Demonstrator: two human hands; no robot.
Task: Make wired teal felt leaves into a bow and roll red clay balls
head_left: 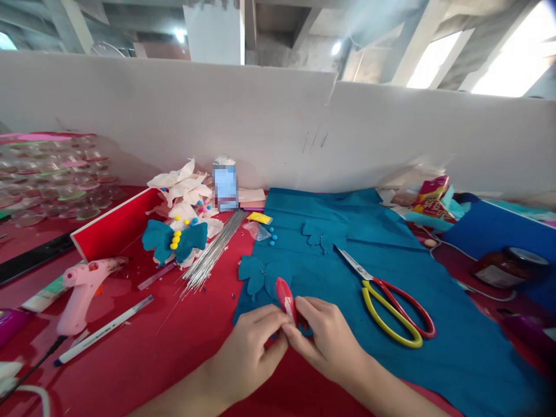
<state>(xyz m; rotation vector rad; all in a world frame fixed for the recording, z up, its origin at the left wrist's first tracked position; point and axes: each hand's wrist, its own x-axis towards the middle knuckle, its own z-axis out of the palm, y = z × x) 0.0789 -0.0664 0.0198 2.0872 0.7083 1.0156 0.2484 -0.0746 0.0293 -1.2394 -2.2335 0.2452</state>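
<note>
Both my hands meet at the lower middle around a small shiny red packet (285,294), its upper end sticking out above the fingers. My left hand (252,346) pinches its lower part, and my right hand (329,337) grips it from the other side. Just beyond them a teal butterfly cutout (254,275) lies on the teal cloth (373,370); a second teal cutout (324,236) is farther back. Scissors (369,284) with red and yellow handles rest partly open to the right. Blue balls (272,236) sit near a yellow packet (259,218).
On the left are a pink glue gun (80,295), a marker (106,330), a bundle of thin wires (212,255) and a teal butterfly with yellow balls (161,242). A phone (226,185) stands against the white partition (269,127). A dark jar (508,267) is at right.
</note>
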